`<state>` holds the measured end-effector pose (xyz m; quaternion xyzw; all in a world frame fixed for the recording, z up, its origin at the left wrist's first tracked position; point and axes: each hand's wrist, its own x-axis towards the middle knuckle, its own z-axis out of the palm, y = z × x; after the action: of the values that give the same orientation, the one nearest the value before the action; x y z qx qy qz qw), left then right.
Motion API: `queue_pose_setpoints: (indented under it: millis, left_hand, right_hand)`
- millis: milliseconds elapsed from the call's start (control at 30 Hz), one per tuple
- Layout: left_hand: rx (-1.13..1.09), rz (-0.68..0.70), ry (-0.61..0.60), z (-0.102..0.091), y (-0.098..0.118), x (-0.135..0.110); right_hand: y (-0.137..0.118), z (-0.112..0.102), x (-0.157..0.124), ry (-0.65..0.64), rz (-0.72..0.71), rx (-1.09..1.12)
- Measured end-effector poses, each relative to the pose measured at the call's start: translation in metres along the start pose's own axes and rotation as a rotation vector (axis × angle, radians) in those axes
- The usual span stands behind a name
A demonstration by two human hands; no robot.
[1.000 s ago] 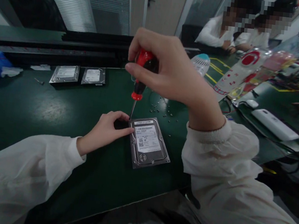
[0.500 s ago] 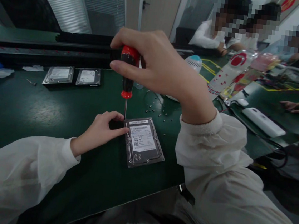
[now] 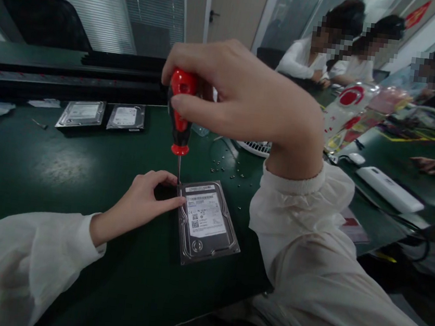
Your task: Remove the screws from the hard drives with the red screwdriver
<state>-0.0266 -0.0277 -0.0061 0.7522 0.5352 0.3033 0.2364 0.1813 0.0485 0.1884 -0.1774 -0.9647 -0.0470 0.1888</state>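
Note:
A hard drive (image 3: 206, 222) with a white label lies flat on the green table. At its upper left corner, my left hand (image 3: 146, 197) steadies its left edge, thumb on the side and index finger beside the screwdriver's tip. My right hand (image 3: 226, 88) is closed round the handle of a red and black screwdriver (image 3: 183, 112). The screwdriver stands nearly upright, its shaft reaching down to that same corner. Whether a screw sits under the tip is too small to tell.
Two more hard drives, one (image 3: 81, 114) left of the other (image 3: 127, 117), lie at the back. Several loose screws (image 3: 234, 173) are scattered beyond the drive. A white power bank-like block (image 3: 390, 189), cables and a bottle (image 3: 345, 112) are at right. Other people sit across the table.
My right hand has twisted with the screwdriver, whose handle shows a different side and leans slightly more. My left hand keeps its place on the drive. The whole view has shifted a little.

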Motion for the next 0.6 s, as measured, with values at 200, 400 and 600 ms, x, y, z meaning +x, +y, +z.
queue_pose_setpoints:
  millis: [200, 400, 600]
  left_hand:
    - [-0.030, -0.025, 0.007, 0.002, -0.001, 0.003]
    - [-0.071, -0.039, 0.024, 0.003, 0.003, 0.004]
    - [-0.051, -0.058, 0.020, 0.003, 0.005, 0.005]
  right_hand:
    - [0.014, 0.003, -0.002, 0.088, 0.012, -0.095]
    - [0.009, -0.005, -0.002, -0.076, 0.038, -0.097]
    - [0.011, 0.009, 0.001, 0.042, -0.010, -0.040]
